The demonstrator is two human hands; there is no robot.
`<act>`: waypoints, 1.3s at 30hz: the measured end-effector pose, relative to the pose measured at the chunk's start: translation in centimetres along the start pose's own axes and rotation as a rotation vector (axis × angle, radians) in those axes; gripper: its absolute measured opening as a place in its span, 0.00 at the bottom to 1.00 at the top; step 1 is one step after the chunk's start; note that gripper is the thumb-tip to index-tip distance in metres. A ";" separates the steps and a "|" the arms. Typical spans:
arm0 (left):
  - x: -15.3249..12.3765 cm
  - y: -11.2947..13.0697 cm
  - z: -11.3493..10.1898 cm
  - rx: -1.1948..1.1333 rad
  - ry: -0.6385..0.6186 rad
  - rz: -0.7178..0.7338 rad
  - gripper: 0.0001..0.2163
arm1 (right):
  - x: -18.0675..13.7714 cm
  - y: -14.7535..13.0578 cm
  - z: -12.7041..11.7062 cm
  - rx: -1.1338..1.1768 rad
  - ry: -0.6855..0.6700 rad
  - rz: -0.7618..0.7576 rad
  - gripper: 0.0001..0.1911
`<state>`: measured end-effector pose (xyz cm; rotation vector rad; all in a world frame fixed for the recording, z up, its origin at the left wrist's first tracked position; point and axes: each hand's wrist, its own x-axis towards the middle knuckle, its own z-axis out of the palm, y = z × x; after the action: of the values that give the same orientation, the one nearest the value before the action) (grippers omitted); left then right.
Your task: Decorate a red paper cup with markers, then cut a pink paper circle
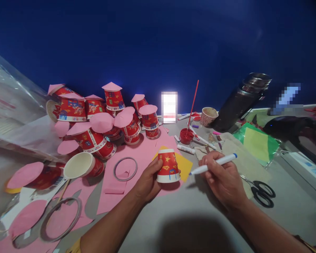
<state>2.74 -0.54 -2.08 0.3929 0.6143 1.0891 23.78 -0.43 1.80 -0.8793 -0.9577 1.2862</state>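
My left hand (150,179) is closed around a red paper cup (168,165) turned upside down, with yellow patterns and blue marks near its white rim. In my right hand (223,179) is a white marker (216,164) with a blue end. Its blue tip points at the cup but stands apart from it, a little to the right. Behind the cup lies a yellow paper square (185,165), partly covered. Pink paper (107,196) spreads over the table to the left of the cup, with a grey tape ring (125,169) on it.
Several red cups with pink paper cones (112,87) crowd the left back. Black-handled scissors (263,193) lie at the right. Farther back are a small red pot (186,136) with a stick, loose markers (185,149) and a leaning black flask (231,105). Another tape ring (43,225) lies front left.
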 end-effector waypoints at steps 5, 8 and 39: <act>0.0 0.0 -0.1 0.004 -0.015 0.016 0.20 | -1.3 0.0 -0.5 -0.089 -0.007 0.080 0.20; 0.0 0.3 -0.1 0.015 -0.005 0.018 0.22 | -1.9 0.0 -0.4 -0.177 -0.062 0.122 0.16; -0.7 -0.1 0.2 0.118 -0.020 0.051 0.23 | -2.1 0.1 0.3 -0.732 -0.276 -0.614 0.03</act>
<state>2.71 -1.24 -1.75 0.5236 0.6560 1.0995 23.43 -2.53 1.66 -0.8496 -1.8120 0.5167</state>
